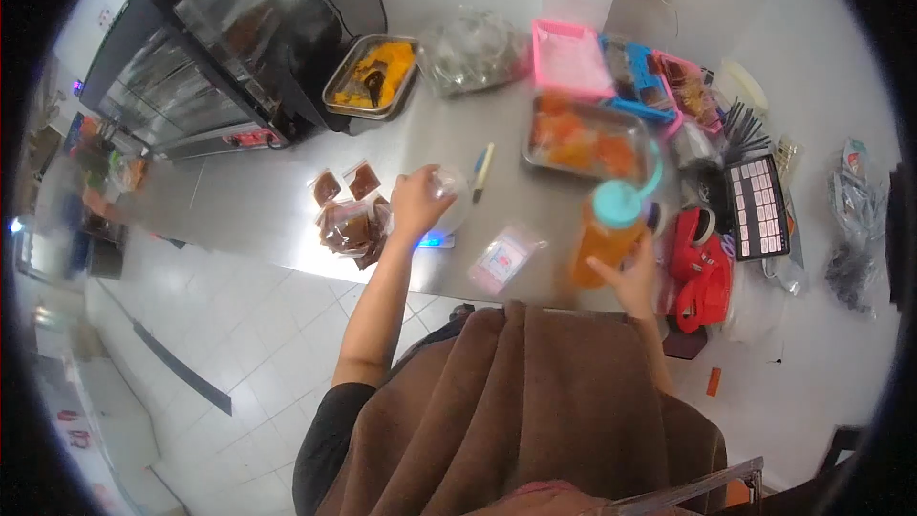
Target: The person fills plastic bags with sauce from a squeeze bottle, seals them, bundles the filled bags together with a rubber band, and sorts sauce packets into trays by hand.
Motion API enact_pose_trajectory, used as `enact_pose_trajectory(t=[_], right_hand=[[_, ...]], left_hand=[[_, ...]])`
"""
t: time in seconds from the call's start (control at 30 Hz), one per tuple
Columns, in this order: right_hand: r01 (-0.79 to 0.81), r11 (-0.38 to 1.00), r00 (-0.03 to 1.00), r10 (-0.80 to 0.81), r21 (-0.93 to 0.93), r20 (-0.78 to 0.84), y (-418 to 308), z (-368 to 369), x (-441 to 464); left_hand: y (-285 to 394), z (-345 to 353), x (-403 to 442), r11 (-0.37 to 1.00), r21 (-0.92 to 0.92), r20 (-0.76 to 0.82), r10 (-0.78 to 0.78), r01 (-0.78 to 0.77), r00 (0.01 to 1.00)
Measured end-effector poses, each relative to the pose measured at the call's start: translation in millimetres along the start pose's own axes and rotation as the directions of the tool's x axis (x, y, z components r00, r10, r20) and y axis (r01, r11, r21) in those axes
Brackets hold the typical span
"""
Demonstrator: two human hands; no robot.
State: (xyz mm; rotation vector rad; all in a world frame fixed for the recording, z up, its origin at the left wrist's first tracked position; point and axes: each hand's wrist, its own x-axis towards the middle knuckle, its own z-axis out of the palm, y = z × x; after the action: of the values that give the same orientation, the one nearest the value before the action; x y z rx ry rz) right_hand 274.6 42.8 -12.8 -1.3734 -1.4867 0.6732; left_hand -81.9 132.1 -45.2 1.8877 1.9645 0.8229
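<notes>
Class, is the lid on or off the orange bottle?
On: the turquoise lid covers the top of the orange bottle; no open mouth shows.

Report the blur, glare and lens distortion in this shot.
Head view: the bottle and the metal tray behind it look blurred; the steel counter has bright glare near the brown packets; strong fisheye distortion bends the room, with black corners around the rounded image.

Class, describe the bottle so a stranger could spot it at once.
On the metal table, look toward the person's right. The right hand there holds the bottle. Its turquoise lid and orange body set it apart from the flat tray beyond.
</notes>
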Motion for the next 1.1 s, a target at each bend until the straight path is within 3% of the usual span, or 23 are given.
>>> enact_pose_trajectory(t=[0.07,0.1,0.2,0.3,0.4,0.5,0.6,0.63,0.73,0.83,0.93,1.1], right_hand=[[-0.004,0.994,0.998,0.011,-0.112,0.062,-1.0,-19.7,-7.5],[0.068,0.986,0.996,-0.06,-0.153,0.06,2.3,-25.4,-8.2],[0.074,0.941,0.997,-0.069,-0.33,0.028,1.1,-36.4,-9.6],[0.064,0.941,0.998,-0.069,-0.332,-0.003,-5.7,-32.2,-8.7],[0.062,0.974,0.998,-0.061,-0.217,0.012,-7.3,-22.2,-7.3],[0.084,0.965,0.996,-0.083,-0.248,0.016,-13.7,-13.6,-7.1],[0.148,0.944,0.989,-0.139,-0.296,0.052,-6.1,-8.1,-2.4],[0.174,0.942,0.985,-0.161,-0.288,0.069,-8.5,-6.2,0.4],[0.233,0.938,0.971,-0.211,-0.258,0.11,-18.2,-0.3,10.3],[0.246,0.944,0.966,-0.219,-0.219,0.14,-26.8,10.7,15.1],[0.265,0.943,0.955,-0.228,-0.2,0.191,-29.0,21.1,17.9],[0.307,0.925,0.938,-0.253,-0.226,0.237,-42.3,29.8,15.7]], left_hand=[[0.5,11.9,-0.1,0.985,0.174,0.015,-0.022,0.019,1.0],[8.0,11.4,-2.1,0.963,0.266,0.021,-0.04,0.033,0.999],[23.9,-7.6,-12.9,0.962,0.275,-0.081,0.026,-0.003,0.996],[25.4,-46.2,-37.1,0.975,0.219,-0.19,0.082,-0.039,0.978],[-5.7,-61.5,-68.1,0.984,0.164,-0.26,0.105,-0.063,0.96],[-63.2,-35.5,-87.2,0.998,-0.016,-0.202,-0.068,0.066,0.977],[-86.4,-2.3,-94.5,0.986,-0.141,-0.254,-0.123,0.089,0.959],[-91.2,2.4,-90.7,0.972,-0.176,-0.167,-0.184,0.155,0.969],[-103.5,5.1,-76.5,0.979,-0.204,-0.225,-0.034,-0.012,0.974],[-114.1,0.2,-62.1,0.966,-0.258,-0.079,-0.004,-0.016,0.997],[-91.1,-16.0,-57.1,0.996,-0.053,0.08,-0.062,0.066,0.995],[-83.5,-2.5,-52.1,0.987,-0.14,-0.064,-0.085,0.076,0.994]])
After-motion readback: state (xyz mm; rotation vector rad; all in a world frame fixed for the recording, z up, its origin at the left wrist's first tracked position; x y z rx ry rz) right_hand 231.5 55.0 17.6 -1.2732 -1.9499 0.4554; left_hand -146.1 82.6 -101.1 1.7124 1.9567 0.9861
